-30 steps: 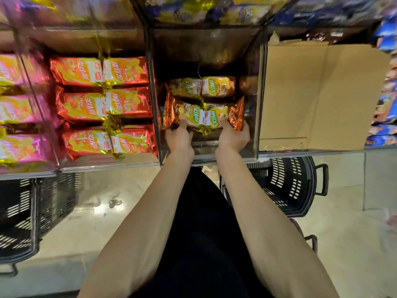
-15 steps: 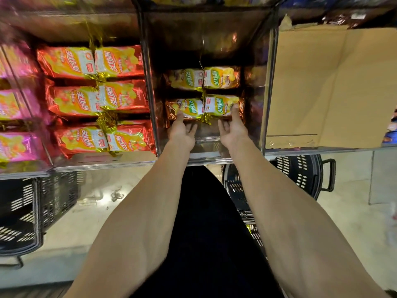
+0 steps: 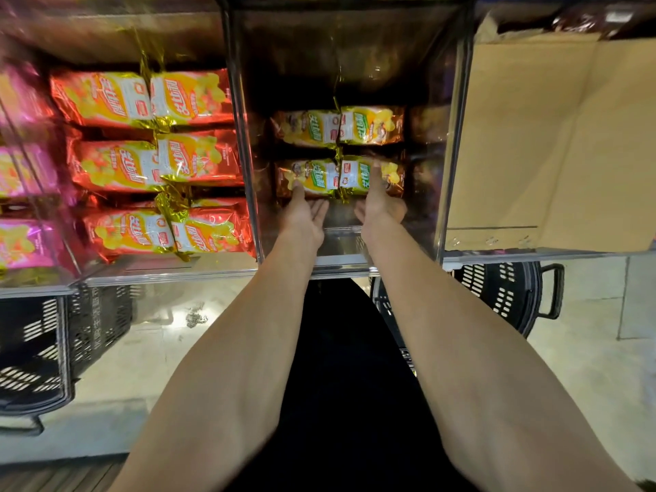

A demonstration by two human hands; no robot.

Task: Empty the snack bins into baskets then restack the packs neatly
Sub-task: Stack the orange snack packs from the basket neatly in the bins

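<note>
snack pack (image 3: 314, 177) at 12: brown foil, green label | my left hand (image 3: 301, 218), right hand (image 3: 380, 207): fingers straight, touching it | print blurred

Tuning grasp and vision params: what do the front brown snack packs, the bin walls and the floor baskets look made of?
The front brown snack packs look like glossy metallised film: sharp glints, crinkled gold seam. The bin walls look like clear rigid plastic, perhaps acrylic: see-through, bright edges, reflections. The floor baskets look like black moulded plastic, matte, with slotted sides.
</note>
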